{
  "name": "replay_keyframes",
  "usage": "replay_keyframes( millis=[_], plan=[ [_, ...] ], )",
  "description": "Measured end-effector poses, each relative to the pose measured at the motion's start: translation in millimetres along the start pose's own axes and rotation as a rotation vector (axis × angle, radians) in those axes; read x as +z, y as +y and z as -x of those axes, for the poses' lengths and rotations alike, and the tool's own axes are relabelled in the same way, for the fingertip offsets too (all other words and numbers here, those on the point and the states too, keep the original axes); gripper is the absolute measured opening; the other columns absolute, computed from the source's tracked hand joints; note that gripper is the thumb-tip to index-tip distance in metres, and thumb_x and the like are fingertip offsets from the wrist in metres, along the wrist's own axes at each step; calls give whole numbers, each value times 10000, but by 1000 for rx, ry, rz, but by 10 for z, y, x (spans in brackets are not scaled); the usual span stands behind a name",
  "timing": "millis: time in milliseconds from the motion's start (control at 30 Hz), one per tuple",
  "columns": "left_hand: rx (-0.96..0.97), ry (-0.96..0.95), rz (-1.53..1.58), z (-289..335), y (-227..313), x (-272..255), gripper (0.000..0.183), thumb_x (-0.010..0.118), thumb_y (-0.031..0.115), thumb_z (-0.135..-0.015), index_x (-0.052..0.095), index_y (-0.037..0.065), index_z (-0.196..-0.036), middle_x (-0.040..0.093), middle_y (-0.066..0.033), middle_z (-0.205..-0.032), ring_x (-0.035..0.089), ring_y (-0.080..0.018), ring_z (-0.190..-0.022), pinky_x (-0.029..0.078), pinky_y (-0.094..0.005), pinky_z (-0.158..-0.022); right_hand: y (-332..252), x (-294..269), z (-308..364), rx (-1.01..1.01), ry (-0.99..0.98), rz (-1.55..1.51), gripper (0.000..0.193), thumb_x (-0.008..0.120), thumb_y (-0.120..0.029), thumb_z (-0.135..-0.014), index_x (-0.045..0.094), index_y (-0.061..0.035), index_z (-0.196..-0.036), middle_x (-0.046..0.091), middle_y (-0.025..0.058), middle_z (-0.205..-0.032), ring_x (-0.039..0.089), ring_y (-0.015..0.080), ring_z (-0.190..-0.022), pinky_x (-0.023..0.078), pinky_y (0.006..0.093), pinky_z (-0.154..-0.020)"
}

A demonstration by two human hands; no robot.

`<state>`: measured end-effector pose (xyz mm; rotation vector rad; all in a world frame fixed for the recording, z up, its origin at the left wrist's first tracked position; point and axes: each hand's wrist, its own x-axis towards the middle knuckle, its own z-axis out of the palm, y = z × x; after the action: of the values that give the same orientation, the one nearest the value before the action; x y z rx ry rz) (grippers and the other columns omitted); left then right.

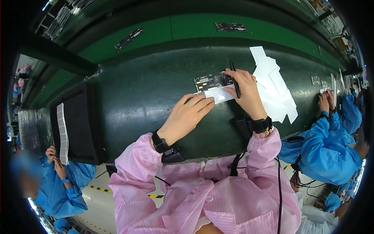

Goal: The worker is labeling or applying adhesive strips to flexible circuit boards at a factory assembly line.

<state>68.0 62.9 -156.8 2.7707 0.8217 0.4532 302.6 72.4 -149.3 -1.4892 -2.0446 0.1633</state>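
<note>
Head view: mid-frame, circuit board (206,84) runs left-right just above white strip (219,96); nearer right hand (247,89) grips black tweezers (237,89); left hand (184,117) half-curled on strip, grip unclear.

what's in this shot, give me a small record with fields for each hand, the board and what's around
left hand: fingers on the left part of a white strip
right hand: holds a slim black tool, likely tweezers, and touches the strip's right end
circuit board: dark, just beyond the strip; whether they are joined is unclear
right of hands: overlapping white sheets
far side: two more circuit boards on a green surface
far left: black tray
</note>
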Motion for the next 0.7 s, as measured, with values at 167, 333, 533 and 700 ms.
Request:
replay_keyframes(
  millis=[167, 333, 533, 700],
  plan=[
    [-7, 19, 3, 22, -14, 8, 495, 582, -8, -742, 577, 98, -1225, 548, 12, -1310, 497, -177, -1207, 384, -369, -1022, 66, 37, -7, 6, -50, -32, 425, 722, -58, -751, 585, -105, -1150, 625, 79, -1120, 546, 278, -1105, 390, 393, -932],
    [-3, 87, 71, 27, 23, -6, 415, 626, 5, -740, 607, 64, -1150, 581, -39, -1229, 527, -213, -1165, 422, -371, -982, 102, 30, 23, 123, 65, -172, 314, 651, -66, -858, 597, -83, -1166, 673, 83, -1049, 619, 237, -977, 440, 339, -860],
    [11, 189, 134, 77, -13, -25, 331, 661, 20, -733, 635, 31, -1062, 623, -63, -1117, 602, -220, -1016, 510, -337, -829, -156, 41, 163, 551, 122, -824, 275, 601, -131, -936, 633, -28, -1189, 711, 72, -909, 608, 82, -621, 417, 194, -525],
    [23, 178, 137, 76, 25, -15, 339, 665, 32, -738, 633, 35, -1076, 619, -55, -1150, 598, -210, -1024, 515, -335, -812, -310, 199, 277, 616, 129, -936, 163, 654, -86, -897, 631, 2, -1032, 669, 48, -767, 604, 74, -574, 408, 193, -475]
  ],
)
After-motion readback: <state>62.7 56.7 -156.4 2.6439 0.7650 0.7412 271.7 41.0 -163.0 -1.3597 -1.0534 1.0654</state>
